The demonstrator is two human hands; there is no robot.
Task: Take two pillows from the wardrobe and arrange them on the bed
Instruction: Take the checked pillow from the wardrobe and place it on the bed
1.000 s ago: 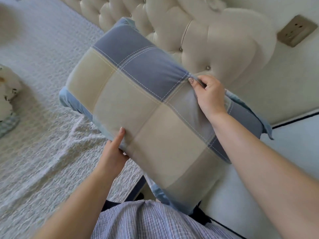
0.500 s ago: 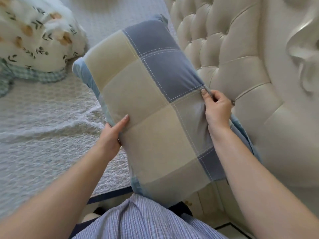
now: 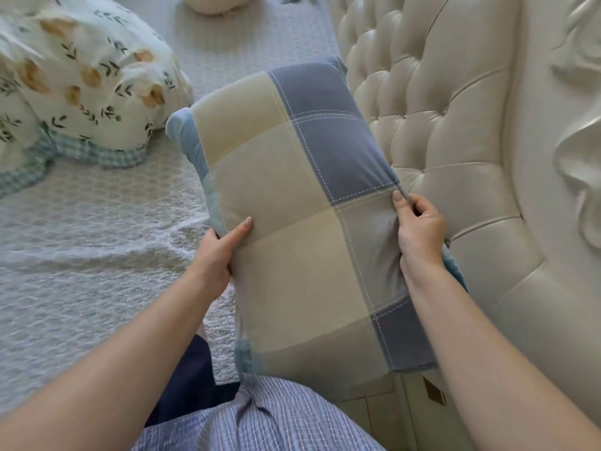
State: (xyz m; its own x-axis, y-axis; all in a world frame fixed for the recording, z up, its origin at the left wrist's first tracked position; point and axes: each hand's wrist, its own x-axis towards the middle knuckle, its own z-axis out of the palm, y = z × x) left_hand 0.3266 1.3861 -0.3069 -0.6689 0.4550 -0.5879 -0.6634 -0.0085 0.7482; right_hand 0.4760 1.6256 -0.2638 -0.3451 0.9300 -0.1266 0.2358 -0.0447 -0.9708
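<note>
A checked pillow [image 3: 292, 196] in cream, grey and blue squares with a pale blue border is held up in front of me, over the near edge of the bed [image 3: 81, 255]. My left hand [image 3: 218, 255] grips its left edge, thumb on the front face. My right hand [image 3: 419, 232] pinches its right edge, close to the tufted headboard [image 3: 455, 141]. The pillow's long side runs away from me, and its far end reaches toward the head of the bed. No second pillow of this kind is in view.
A folded floral quilt [image 3: 81, 83] with a green checked trim lies on the white textured bedspread at the upper left. A cream round cushion [image 3: 214, 3] sits at the top edge. The padded cream headboard fills the right side.
The view has swung left along the bed, bringing the floral quilt into sight. The pillow has turned more upright and lengthwise beside the headboard. Both hands keep their grip.
</note>
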